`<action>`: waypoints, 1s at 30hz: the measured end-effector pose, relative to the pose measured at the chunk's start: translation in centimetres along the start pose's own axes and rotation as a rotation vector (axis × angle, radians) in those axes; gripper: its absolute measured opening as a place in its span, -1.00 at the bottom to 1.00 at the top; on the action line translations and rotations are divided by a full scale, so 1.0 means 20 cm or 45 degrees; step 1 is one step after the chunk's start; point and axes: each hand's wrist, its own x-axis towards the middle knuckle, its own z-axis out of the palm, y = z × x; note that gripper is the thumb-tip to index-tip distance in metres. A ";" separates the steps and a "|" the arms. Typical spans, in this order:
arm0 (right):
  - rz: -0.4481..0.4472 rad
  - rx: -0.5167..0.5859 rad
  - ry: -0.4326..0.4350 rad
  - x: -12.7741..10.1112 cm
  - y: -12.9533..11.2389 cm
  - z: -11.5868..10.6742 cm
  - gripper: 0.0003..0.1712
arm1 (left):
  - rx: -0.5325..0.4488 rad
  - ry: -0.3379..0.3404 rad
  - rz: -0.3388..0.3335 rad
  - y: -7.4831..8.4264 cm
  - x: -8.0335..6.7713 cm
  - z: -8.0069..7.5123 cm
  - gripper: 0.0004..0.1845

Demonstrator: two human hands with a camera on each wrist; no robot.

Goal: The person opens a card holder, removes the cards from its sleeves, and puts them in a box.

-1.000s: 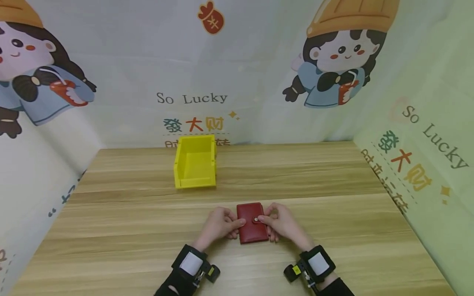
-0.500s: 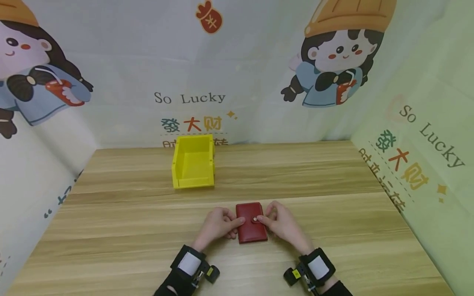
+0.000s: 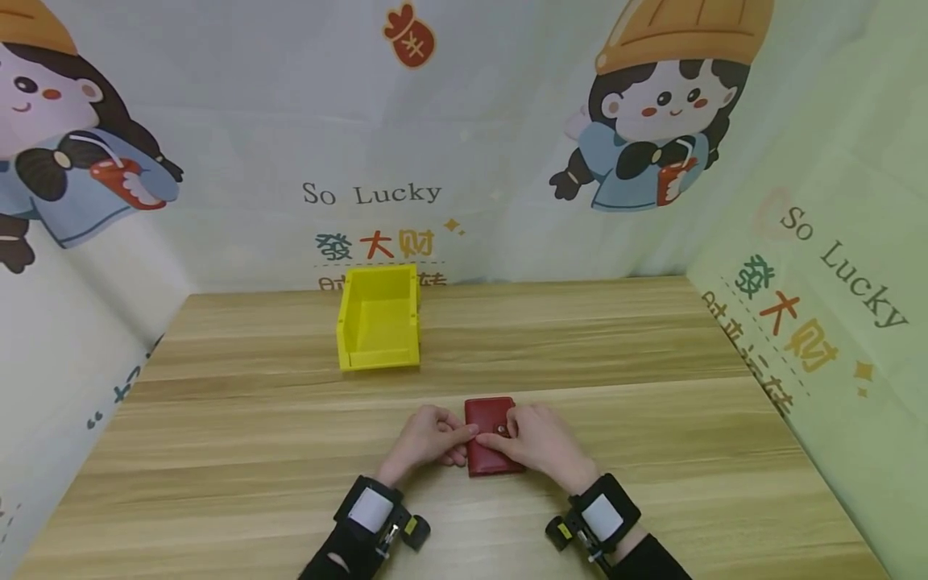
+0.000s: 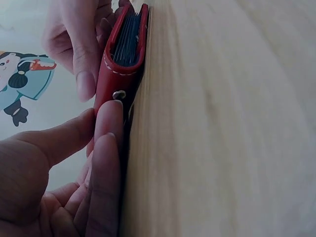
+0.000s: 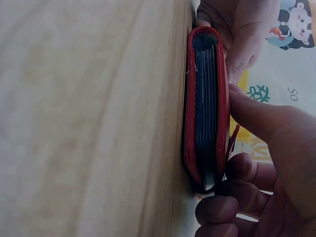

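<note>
A: Wallet (image 3: 487,439), red leather, lies flat on the wooden table (image 3: 652,419) at the near centre, between both hands. Snap tab (image 3: 499,428) sits on its top face, towards the right edge.

B: Hand states?

A: Left hand (image 3: 429,437) pinches the wallet's left edge, thumb on top, fingers curled at the side. Right hand (image 3: 532,439) covers the right part; its thumb lies across the top near the snap, fingers curled round the right edge. The right wrist view shows the thumb (image 5: 256,118) pressing the top cover and the fingers (image 5: 237,207) hooked by the strap end.

B: Contents?

A: Both wrist views show a thick stack of dark card sleeves (image 5: 205,108) between the covers. The stitched spine (image 4: 121,71) looks firm.

B: Handling judgement?

A: Likely light, semi-stiff. The leather covers flex, and the stuffed sleeves make it bulky and springy, so the flap probably pushes back against the snap. The surface looks smooth but not slippery. Not fragile. Best hold is by the two long edges, thumb on top, leaving the snap free.

B: Anything else on the bench?

A: Yellow bin (image 3: 379,318), open-topped, far left of centre, well apart from the wallet. Printed cartoon backdrop (image 3: 652,121) all round.
</note>
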 end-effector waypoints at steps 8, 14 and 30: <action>-0.012 0.010 -0.089 0.02 -0.01 -0.01 -0.41 | -0.028 -0.020 -0.002 0.01 -0.01 -0.01 -0.75; -0.050 -0.072 -0.136 0.02 -0.03 -0.01 -0.56 | -0.030 -0.009 -0.019 0.02 -0.02 -0.01 -0.74; -0.233 0.008 -0.054 -0.02 0.03 0.01 -0.64 | 0.005 0.021 -0.034 0.01 0.00 0.01 -0.78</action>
